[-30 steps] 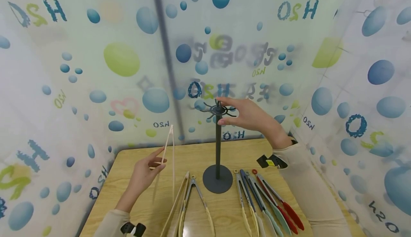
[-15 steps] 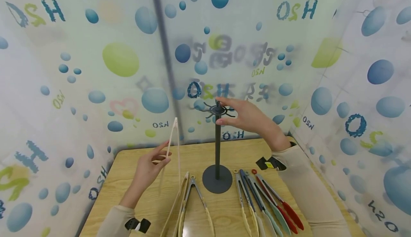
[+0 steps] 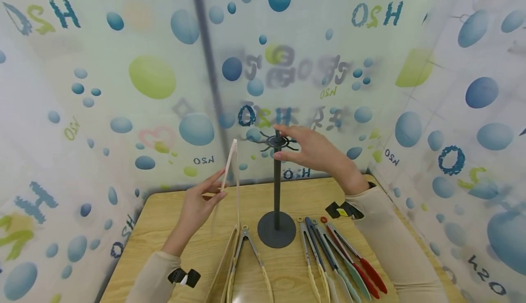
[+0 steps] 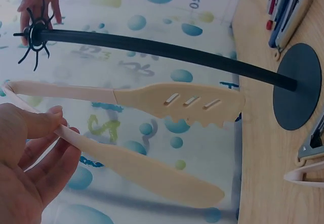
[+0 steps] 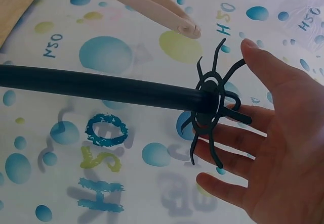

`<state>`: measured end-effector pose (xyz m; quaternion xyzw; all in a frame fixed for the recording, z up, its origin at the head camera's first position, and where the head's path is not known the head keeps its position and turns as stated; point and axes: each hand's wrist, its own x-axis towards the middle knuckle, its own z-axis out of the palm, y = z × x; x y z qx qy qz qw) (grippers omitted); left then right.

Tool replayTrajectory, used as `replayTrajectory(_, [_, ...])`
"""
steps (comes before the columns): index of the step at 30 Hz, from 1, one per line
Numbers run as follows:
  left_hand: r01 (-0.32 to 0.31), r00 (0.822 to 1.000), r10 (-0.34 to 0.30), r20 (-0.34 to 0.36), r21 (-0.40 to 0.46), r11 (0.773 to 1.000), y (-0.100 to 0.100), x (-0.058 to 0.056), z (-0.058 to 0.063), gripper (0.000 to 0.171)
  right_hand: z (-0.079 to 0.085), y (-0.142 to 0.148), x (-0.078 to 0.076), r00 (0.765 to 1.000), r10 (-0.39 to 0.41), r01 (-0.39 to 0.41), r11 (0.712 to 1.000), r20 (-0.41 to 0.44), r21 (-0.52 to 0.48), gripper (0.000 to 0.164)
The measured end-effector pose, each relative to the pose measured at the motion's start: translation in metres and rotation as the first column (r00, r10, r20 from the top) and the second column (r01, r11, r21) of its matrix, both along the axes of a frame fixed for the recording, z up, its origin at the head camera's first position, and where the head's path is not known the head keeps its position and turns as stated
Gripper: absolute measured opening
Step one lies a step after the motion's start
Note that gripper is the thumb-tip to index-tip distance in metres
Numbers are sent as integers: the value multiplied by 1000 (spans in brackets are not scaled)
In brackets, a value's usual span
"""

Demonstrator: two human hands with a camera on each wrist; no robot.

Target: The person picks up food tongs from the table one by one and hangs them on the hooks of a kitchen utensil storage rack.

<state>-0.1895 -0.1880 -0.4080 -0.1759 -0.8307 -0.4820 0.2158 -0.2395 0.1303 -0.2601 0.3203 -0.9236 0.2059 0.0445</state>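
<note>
A pair of cream slotted tongs (image 4: 177, 97) hangs spread apart, joint end up, in the left hand (image 3: 197, 207). Thumb and fingers pinch one arm of the tongs below the joint. To its right stands a dark utensil stand (image 3: 277, 193) with a round base (image 3: 277, 237) and a crown of curved hooks (image 5: 210, 102) on top. The right hand (image 3: 314, 152) holds the stand at that crown, its fingers reaching behind the hooks and its thumb at a hook tip. In the head view, the tongs' joint end is left of the crown, near hook height and apart from it.
On the wooden table (image 3: 172, 230), cream tongs (image 3: 223, 262) and metal tongs with cream tips (image 3: 255, 248) lie left of the base. Several tongs, among them red tongs (image 3: 371, 275), fan out on the right. A printed curtain (image 3: 156, 120) surrounds the table.
The left hand has moved up and to the right, bringing the tongs' joint end closer to the hooks. The right hand has kept its place on the stand.
</note>
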Motion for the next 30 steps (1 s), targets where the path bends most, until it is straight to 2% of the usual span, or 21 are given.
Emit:
replayTrajectory(8, [37, 999, -38, -17, -12, 999, 11, -8, 11, 62, -1, 0, -1, 1000, 8, -7, 1000, -27, 5, 80])
replayTrajectory(15, [52, 999, -52, 6, -13, 999, 18, -11, 17, 62, -2, -2, -1, 1000, 5, -5, 1000, -26, 7, 79])
replayTrajectory(30, [61, 998, -61, 14, -29, 998, 26, -19, 16, 59, -3, 0, -1, 1000, -4, 5, 1000, -21, 14, 79])
